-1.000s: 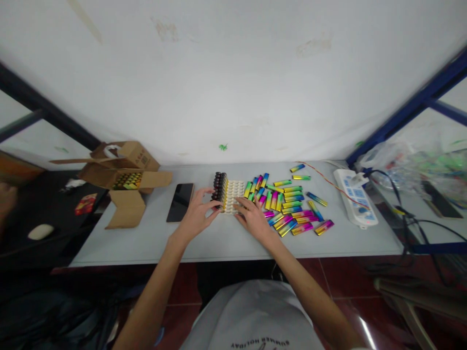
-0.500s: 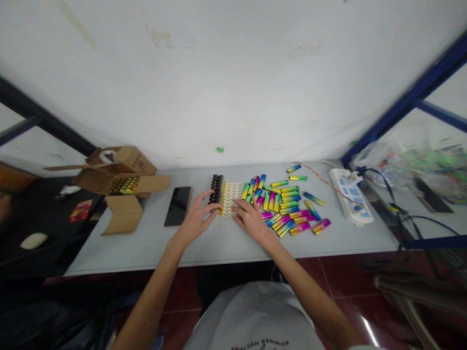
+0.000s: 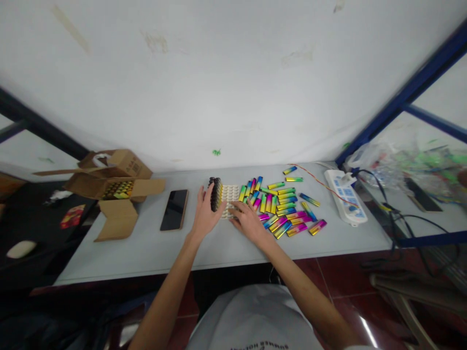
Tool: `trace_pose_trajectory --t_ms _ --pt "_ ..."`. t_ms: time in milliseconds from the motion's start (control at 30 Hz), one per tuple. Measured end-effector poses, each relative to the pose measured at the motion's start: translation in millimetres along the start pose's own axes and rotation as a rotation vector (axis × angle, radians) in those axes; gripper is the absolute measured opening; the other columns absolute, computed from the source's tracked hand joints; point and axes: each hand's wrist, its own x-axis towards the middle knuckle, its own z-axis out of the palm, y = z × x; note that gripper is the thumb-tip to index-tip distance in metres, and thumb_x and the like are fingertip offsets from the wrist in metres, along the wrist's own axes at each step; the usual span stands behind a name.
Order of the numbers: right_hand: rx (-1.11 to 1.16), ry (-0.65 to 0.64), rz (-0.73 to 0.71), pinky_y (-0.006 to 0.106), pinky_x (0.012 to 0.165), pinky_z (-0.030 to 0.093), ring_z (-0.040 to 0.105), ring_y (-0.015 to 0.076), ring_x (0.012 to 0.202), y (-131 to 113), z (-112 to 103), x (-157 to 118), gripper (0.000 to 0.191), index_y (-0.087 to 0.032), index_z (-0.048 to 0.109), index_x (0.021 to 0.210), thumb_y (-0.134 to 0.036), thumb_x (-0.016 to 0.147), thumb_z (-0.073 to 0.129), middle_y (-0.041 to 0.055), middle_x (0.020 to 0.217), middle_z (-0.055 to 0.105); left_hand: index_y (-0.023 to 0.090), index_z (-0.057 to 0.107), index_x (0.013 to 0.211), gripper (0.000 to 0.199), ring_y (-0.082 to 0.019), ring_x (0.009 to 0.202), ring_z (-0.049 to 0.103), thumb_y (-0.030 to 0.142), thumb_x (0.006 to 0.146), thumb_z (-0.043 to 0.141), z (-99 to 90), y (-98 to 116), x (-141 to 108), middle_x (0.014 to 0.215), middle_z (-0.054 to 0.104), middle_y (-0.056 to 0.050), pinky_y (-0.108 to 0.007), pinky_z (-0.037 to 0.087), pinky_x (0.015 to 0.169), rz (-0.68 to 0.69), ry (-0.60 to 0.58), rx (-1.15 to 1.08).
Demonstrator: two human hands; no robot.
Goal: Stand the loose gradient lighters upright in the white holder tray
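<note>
Two bare hands are at work: the left hand (image 3: 206,217) has thumb and forefinger parted beside the dark-ended pieces (image 3: 215,192), and whether it pinches one I can't tell; the right hand (image 3: 250,222) spreads its fingers loosely over the near right part of the one white dimpled tray (image 3: 230,193). That tray lies mid-table, its left side filled with those pieces, too packed to count. Right of it lie dozens of shiny coloured cylinders (image 3: 286,200), then one power strip (image 3: 346,197). Leftward are one phone (image 3: 174,210) and one open carton (image 3: 118,206) on the table (image 3: 146,253).
</note>
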Motion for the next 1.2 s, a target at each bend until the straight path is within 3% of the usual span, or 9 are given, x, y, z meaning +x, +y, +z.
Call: trace_pose_trajectory --t_ms 133,233,467,733,933,1100,1200 --pt "-0.035 0.0 -0.007 0.061 0.125 0.029 0.04 0.0339 0.151 6 -1 4 0.047 -0.015 0.064 0.137 -0.025 0.092 0.074 0.0203 0.158 0.048 0.022 0.036 0.16 0.072 -0.039 0.156 0.029 0.037 0.095 0.063 3.9 2 5 0.165 0.035 -0.02 -0.061 0.034 0.122 0.002 -0.005 0.02" --pt "-0.032 -0.026 -0.011 0.061 0.126 0.026 0.038 0.0337 0.152 12 -1 6 0.061 -0.014 0.055 0.148 -0.029 0.093 0.075 0.0212 0.158 0.048 0.024 0.04 0.159 0.069 -0.038 0.154 0.034 0.033 0.094 0.063 4.8 1 12 0.165 0.036 -0.018 -0.059 0.037 0.122 0.033 -0.029 0.031" --pt "-0.027 -0.066 -0.027 0.056 0.126 0.031 0.042 0.0325 0.151 18 0 9 0.057 -0.016 0.059 0.144 -0.034 0.092 0.076 0.0188 0.157 0.052 0.021 0.047 0.156 0.062 -0.033 0.143 0.051 0.026 0.095 0.056 11.4 -7 18 0.155 0.052 -0.017 -0.054 0.042 0.12 0.07 -0.026 0.045" --pt "-0.1 -0.083 -0.027 0.054 0.129 0.026 0.047 0.0321 0.148 5 -7 14 0.055 -0.012 0.062 0.14 -0.034 0.092 0.077 0.0206 0.151 0.057 0.018 0.051 0.153 0.057 -0.031 0.137 0.058 0.026 0.096 0.054 6.2 -11 22 0.149 0.058 -0.017 -0.05 0.045 0.117 0.092 -0.038 0.037" --pt "-0.067 -0.076 0.007 0.055 0.126 0.031 0.046 0.0326 0.148 0 -7 13 0.055 -0.012 0.062 0.14 -0.035 0.092 0.077 0.0212 0.151 0.056 0.02 0.05 0.153 0.058 -0.03 0.135 0.059 0.03 0.097 0.054 3.7 -14 24 0.148 0.059 -0.016 -0.05 0.046 0.116 0.124 -0.059 0.03" --pt "0.015 0.065 0.002 0.056 0.126 0.031 0.046 0.0313 0.147 4 -20 1 0.045 -0.019 0.065 0.136 -0.039 0.097 0.07 0.0153 0.152 0.057 0.024 0.045 0.157 0.065 -0.039 0.141 0.053 0.043 0.097 0.059 -10.1 1 20 0.157 0.048 -0.02 -0.06 0.045 0.114 0.084 -0.103 0.147" --pt "0.131 0.224 0.092 0.047 0.117 0.044 0.061 0.0267 0.13 11 -40 -18 0.032 -0.02 0.069 0.128 -0.037 0.104 0.058 0.013 0.134 0.069 0.026 0.045 0.157 0.068 -0.042 0.15 0.039 0.046 0.095 0.063 -22.5 22 14 0.164 0.038 -0.019 -0.063 0.034 0.12 0.09 -0.004 0.189"
